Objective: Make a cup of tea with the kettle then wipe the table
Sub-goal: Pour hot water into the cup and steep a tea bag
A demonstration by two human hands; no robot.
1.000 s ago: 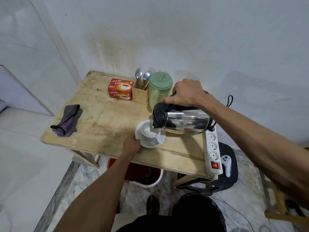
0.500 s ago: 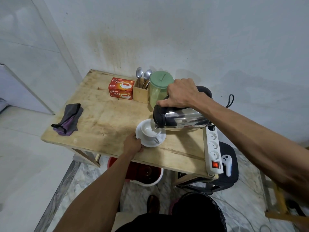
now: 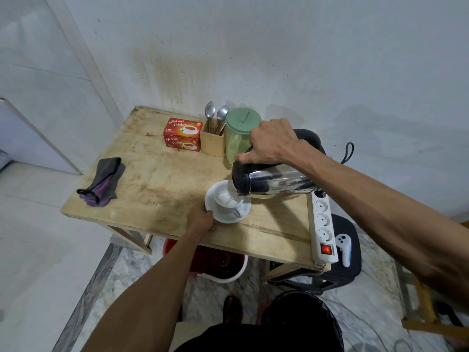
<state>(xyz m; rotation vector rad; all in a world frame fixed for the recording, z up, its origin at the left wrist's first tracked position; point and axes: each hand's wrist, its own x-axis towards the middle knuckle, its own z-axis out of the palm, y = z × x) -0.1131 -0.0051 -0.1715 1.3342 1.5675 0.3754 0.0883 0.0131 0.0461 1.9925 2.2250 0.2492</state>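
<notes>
Little has shifted since the earlier frames: the kettle stays tipped on its side, spout down over the cup, with a thin stream falling into it. The right hand is clenched around the kettle's black handle, thumb stretched toward the lid. The left hand pinches the saucer at its 8 o'clock rim, fingers curled under the edge. Cup and saucer sit near the table's front edge, at 6 o'clock from the green jug. Bare wood lies open toward 9 o'clock, as far as the folded cloth near the left edge. A power strip runs along the right edge. The tea box and spoon holder stand at the back, at 12 o'clock. The cup is white, pale inside.
</notes>
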